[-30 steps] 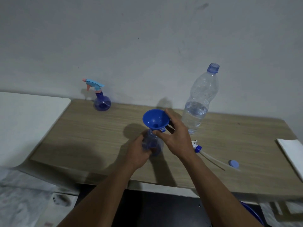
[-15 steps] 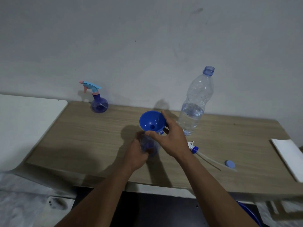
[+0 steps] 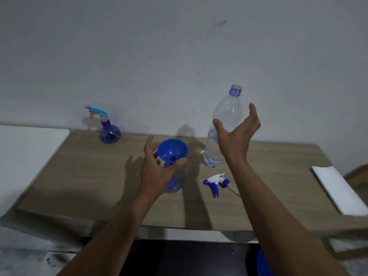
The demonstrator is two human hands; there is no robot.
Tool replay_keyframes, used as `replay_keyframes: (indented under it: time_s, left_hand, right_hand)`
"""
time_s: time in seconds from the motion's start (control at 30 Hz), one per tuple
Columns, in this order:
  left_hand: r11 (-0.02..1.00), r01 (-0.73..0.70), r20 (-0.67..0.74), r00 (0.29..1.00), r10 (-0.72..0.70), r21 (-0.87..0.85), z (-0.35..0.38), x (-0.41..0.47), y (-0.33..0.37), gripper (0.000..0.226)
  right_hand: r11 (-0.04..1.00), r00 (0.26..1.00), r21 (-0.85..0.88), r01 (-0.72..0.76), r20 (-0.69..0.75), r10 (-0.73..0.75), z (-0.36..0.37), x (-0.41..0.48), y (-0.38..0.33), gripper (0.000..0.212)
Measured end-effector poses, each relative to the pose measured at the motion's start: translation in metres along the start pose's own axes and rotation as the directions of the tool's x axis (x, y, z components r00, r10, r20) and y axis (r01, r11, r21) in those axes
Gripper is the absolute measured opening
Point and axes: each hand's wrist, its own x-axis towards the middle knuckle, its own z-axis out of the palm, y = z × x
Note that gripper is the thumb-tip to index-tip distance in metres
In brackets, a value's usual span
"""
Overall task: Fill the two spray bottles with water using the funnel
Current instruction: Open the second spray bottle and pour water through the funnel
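1. Table (image 3: 79,186): flat matte top with a tan wood grain.
2. My left hand (image 3: 157,174): fingers spread and loosely curved, cupped around the funnel neck with the thumb in front of it. Can't tell if skin touches plastic.
3. Open spray bottle (image 3: 176,185): translucent blue plastic with a round belly. It stands upright mid-table, partly behind my left hand.
4. Funnel (image 3: 172,149): smooth glossy blue cone, sitting spout-down in that bottle's neck.
5. Loose trigger head (image 3: 216,181): white and blue plastic with a thin dip tube, lying on its side just right of the bottle.
6. White folded sheet (image 3: 338,192): flat, at the right edge.
7. My right hand (image 3: 237,136): raised, fingers and thumb splayed wide, gripping nothing. It's in front of the water bottle; contact unclear.
8. Water bottle (image 3: 226,116): tall clear plastic, uncapped and upright, with some water low down.
9. Second spray bottle (image 3: 110,133): blue globe body with a cyan-and-pink trigger fitted, far left by the wall.
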Motion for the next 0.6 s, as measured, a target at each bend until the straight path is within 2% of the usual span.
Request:
replay_keyframes:
  time_s: [0.07, 0.17, 0.33, 0.6]
  left_hand:
    - [1.000, -0.014, 0.020, 1.000, 0.014, 0.000, 0.002, 0.002, 0.003, 0.121]
    - [1.000, -0.019, 0.038, 0.999, 0.019, 0.002, 0.004, 0.003, 0.004, 0.112]
    - [1.000, -0.017, 0.068, 0.998, 0.017, 0.000, 0.002, 0.004, 0.000, 0.093]
    - [0.999, -0.021, 0.059, 0.998, 0.019, 0.042, 0.000, 0.006, 0.001, 0.091]
  right_hand:
    - [1.000, 0.994, 0.001, -0.030, 0.109, 0.030, 0.001, 0.019, 0.010, 0.107]
    - [1.000, 0.976, 0.012, 0.008, 0.220, -0.011, 0.007, 0.035, 0.028, 0.107]
    - [0.998, 0.977, 0.047, 0.050, 0.205, -0.059, 0.014, 0.047, 0.046, 0.098]
    - [0.986, 0.966, 0.093, 0.138, 0.207, -0.155, 0.017, 0.057, 0.044, 0.079]
